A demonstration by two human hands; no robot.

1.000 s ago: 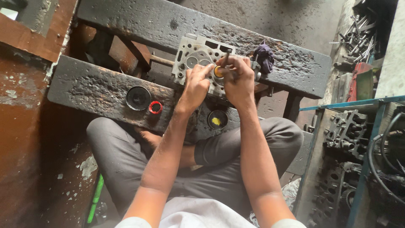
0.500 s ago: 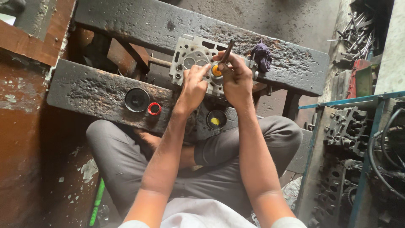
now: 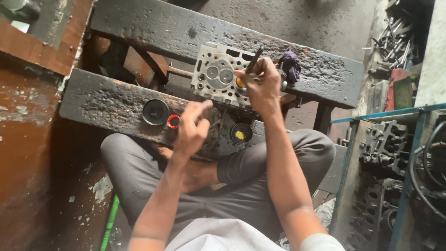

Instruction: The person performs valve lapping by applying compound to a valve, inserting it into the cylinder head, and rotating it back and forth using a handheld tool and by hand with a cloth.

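oily, blackened workshop surroundings frame the view: a person sits cross-legged on a stained floor (image 3: 51, 195) in grey trousers, with two dark, greasy wooden planks across the lap.

nearest to the camera, the left hand (image 3: 193, 128) has come off the metal casting and now hangs over the near plank (image 3: 107, 109), fingers loosely curled and holding nothing; half a second ago it was up beside the right hand, steadying the work. it is now close to a small red cap (image 3: 173, 122) and a round black lid (image 3: 155, 112), with an open tin of yellow paste (image 3: 241, 134) just to its right. judging by this, the left hand is free to fetch something from the plank while the other hand keeps the tool in place.

farther out, the right hand (image 3: 262, 83) is closed around a thin dark rod (image 3: 253, 61), which stands tilted up out of the fist, its lower end at an orange-yellow spot on the pale cylinder head (image 3: 216, 74). the cylinder head lies flat, bridging the gap between the planks, directly under and just left of that grip.

beyond, a purple rag (image 3: 291, 65) sits on the far plank (image 3: 153, 25), and engine parts (image 3: 381, 144) fill shelving at the right.
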